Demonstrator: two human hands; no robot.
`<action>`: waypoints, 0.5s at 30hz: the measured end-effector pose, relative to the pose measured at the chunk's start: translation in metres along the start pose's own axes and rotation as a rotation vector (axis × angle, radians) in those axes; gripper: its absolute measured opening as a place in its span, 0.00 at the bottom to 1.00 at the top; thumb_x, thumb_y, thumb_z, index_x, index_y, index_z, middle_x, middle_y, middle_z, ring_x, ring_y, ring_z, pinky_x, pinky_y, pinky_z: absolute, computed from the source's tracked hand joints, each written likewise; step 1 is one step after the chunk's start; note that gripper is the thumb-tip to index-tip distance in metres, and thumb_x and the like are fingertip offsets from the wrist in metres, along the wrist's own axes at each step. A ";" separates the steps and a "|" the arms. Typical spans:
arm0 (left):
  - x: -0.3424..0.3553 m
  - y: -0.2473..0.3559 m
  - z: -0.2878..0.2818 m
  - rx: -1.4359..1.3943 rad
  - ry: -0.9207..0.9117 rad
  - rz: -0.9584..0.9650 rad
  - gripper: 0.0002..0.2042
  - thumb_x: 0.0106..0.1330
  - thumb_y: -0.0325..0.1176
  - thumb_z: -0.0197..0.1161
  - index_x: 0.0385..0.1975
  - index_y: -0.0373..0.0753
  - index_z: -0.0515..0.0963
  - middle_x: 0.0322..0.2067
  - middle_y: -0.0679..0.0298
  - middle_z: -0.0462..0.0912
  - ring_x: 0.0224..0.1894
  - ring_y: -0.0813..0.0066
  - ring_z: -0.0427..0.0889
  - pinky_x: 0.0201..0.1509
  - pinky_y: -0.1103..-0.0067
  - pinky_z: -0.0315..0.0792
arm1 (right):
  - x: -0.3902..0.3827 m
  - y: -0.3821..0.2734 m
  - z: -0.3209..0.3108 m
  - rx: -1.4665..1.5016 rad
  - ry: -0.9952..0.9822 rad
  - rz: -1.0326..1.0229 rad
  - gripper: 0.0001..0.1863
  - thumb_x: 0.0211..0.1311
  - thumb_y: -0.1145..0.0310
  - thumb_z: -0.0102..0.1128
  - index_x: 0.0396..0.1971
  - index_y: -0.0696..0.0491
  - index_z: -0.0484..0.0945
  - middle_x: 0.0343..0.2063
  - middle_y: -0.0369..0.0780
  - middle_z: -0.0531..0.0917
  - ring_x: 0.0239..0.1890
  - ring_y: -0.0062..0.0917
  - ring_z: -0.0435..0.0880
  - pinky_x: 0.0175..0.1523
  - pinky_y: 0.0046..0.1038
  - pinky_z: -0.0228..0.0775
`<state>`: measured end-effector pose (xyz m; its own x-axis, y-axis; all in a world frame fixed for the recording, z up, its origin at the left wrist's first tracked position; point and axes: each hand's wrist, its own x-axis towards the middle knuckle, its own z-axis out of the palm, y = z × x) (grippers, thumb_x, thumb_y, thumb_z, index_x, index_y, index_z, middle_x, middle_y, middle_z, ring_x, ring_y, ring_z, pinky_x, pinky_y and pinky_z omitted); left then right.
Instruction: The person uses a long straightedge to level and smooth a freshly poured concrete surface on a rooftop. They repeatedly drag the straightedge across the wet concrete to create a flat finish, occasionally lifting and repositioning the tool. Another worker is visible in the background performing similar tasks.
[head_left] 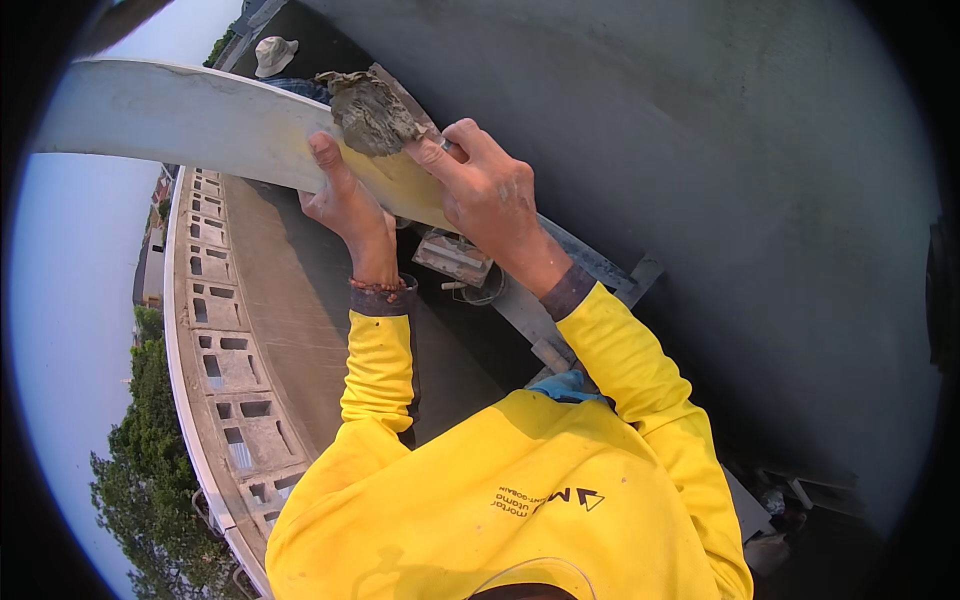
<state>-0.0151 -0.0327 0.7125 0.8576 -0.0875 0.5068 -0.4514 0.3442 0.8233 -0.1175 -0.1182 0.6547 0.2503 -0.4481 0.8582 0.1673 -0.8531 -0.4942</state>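
Observation:
A long, pale, flat straightedge (pixel 190 108) runs from the upper left to below my hands, its face tinted yellow near them. My left hand (pixel 350 205) grips its lower edge, thumb up on the near face and fingers hidden behind. In my right hand (pixel 490 195) is a trowel (pixel 398 92), its handle mostly covered by my fingers. A thick lump of wet grey mortar (pixel 372 115) sits at the trowel, against the straightedge's upper edge and just right of my left thumb. Most of the blade is hidden under the mortar.
A smooth grey wall (pixel 720 180) rises on the right. Below my hands are a bucket (pixel 484 287), a pale block-like object (pixel 452 256) and a plank (pixel 530 315). A perforated block parapet (pixel 225 330) curves along the left. Beyond the straightedge is another person's hat (pixel 275 56).

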 end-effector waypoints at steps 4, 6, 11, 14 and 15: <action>0.006 -0.001 0.004 -0.016 -0.036 0.068 0.45 0.60 0.56 0.77 0.64 0.25 0.66 0.58 0.52 0.76 0.55 0.66 0.80 0.58 0.71 0.79 | 0.006 0.010 -0.037 -0.079 0.042 -0.011 0.23 0.54 0.78 0.64 0.51 0.41 0.85 0.33 0.35 0.76 0.30 0.24 0.82 0.28 0.27 0.77; 0.014 -0.008 -0.006 -0.020 -0.035 0.053 0.46 0.58 0.57 0.78 0.64 0.26 0.66 0.58 0.53 0.76 0.55 0.66 0.80 0.58 0.70 0.80 | -0.013 0.019 -0.051 -0.085 0.030 -0.025 0.25 0.52 0.79 0.65 0.51 0.42 0.85 0.32 0.35 0.78 0.27 0.24 0.82 0.26 0.27 0.76; 0.025 -0.016 -0.022 -0.009 -0.034 0.065 0.49 0.56 0.59 0.79 0.65 0.26 0.64 0.58 0.54 0.75 0.57 0.65 0.79 0.60 0.69 0.79 | -0.104 0.006 -0.092 0.019 -0.186 0.103 0.23 0.51 0.81 0.65 0.48 0.45 0.85 0.31 0.36 0.79 0.25 0.27 0.81 0.26 0.27 0.73; 0.032 -0.024 -0.022 0.047 -0.025 0.084 0.51 0.55 0.63 0.78 0.62 0.23 0.65 0.57 0.50 0.75 0.55 0.63 0.81 0.58 0.68 0.81 | -0.163 -0.007 -0.107 0.121 -0.336 0.238 0.21 0.54 0.83 0.64 0.48 0.49 0.83 0.32 0.40 0.81 0.26 0.32 0.83 0.29 0.28 0.75; 0.034 -0.026 -0.024 0.084 -0.021 0.090 0.52 0.54 0.64 0.77 0.61 0.21 0.65 0.56 0.48 0.76 0.54 0.62 0.82 0.57 0.67 0.82 | -0.184 -0.013 -0.107 0.174 -0.394 0.309 0.20 0.55 0.84 0.64 0.48 0.52 0.82 0.33 0.42 0.83 0.27 0.35 0.84 0.29 0.28 0.76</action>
<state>0.0316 -0.0221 0.7024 0.8079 -0.0794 0.5840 -0.5460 0.2720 0.7924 -0.2681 -0.0529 0.5182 0.6470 -0.5088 0.5679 0.1761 -0.6250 -0.7605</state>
